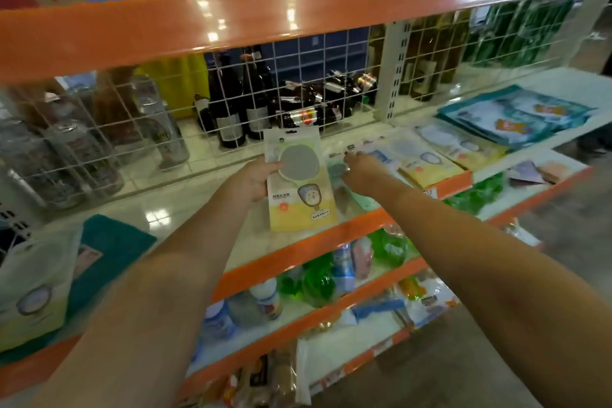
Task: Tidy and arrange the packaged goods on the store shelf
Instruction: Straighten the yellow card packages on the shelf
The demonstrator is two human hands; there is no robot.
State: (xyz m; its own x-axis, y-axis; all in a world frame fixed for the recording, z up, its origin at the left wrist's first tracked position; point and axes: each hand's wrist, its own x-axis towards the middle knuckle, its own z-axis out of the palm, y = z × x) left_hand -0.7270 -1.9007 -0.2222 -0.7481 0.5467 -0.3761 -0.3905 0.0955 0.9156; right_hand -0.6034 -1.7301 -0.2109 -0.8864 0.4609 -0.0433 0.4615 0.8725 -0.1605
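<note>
Left hand (253, 180) curled around the left edge of a yellow flat packet (299, 182), thumb on the front, packet upright and tilted a little, lifted over the shelf (185, 205). Right hand (359, 172) stretched out just right of this packet, fingers fairly straight, tips down on a pale green packet (341, 175) lying flat; motion blur, so impossible to tell if pinching or only pressing.

Judging progress: about midway. To the right of the held packet, a row of similar flat packets (427, 157) already laid side by side, overlapping like tiles, and farther right a neat stack of blue packets (516, 117). To the left of the held packet, a wide bare stretch of shelf, then far left a teal packet (109, 248) and a pale yellow-green one (33, 295), well apart from the row and probably not yet sorted. Likely still to do: placing the held packet into the row, then bringing in the far-left ones.

Edges and room: behind the held packet, a white wire grid (139, 129) closing the back of the shelf, dark bottles (228, 103) beyond it, out of reach. Below it, the orange front lip (298, 250), very near the lower corner of the packet; risk of sliding off there. Above, the orange beam (265, 20), limiting lift. Free room mostly to the left; right side crowded.
</note>
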